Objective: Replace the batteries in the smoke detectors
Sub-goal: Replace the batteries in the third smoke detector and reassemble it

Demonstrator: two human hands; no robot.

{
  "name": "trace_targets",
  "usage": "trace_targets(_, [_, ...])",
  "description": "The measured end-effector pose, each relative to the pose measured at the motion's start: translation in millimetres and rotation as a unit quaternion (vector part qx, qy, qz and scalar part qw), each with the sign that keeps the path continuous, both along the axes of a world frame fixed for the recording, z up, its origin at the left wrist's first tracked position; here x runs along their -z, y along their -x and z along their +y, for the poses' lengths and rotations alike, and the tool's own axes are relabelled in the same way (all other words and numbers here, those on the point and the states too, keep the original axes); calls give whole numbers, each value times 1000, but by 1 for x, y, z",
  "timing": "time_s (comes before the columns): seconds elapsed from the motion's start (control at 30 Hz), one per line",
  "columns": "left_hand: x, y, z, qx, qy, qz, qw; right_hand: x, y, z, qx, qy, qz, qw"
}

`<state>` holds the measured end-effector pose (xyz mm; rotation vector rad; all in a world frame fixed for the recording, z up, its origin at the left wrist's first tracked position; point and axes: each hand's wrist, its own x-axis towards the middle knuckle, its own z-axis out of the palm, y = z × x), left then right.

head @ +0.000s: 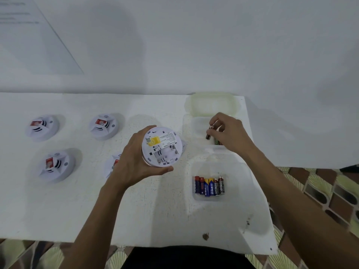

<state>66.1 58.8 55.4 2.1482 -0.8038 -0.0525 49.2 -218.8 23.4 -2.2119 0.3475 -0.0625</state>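
My left hand grips a white round smoke detector turned back-side up, its battery bay showing with no cells in it. My right hand pinches a dark battery over a clear plastic container at the back right of the table. Another battery lies in that container under my fingers. A second clear container nearer to me holds a row of several batteries.
Three smoke detectors lie face up on the white table: one at the far left, another beside it, a third nearer. A fourth is partly behind my left hand. A greenish lid lies by the wall.
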Motion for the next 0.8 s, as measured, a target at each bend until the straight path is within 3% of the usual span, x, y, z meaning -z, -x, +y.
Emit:
trace_targets(0.1, [-2, -1, -1, 8, -3, 4, 1000, -20, 16, 22, 17, -92, -99, 991])
trace_targets(0.3, [13, -6, 2, 5, -27, 1, 1000, -45, 41, 69, -90, -167, -180, 965])
trace_targets(0.5, [16, -9, 0, 16, -23, -5, 1000, -38, 42, 82, -185, -80, -243, 949])
trace_targets(0.63, [25, -13, 0, 22, -19, 2, 1000, -32, 40, 82, -223, 69, -317, 919])
trace_targets(0.77, [19, -14, -1, 24, 15, 148, 989, -32, 34, 77, -270, 117, -316, 902])
trace_targets(0.8, [18, -12, -1, 27, 13, 131, 991, -33, 33, 75, -283, 126, -310, 899])
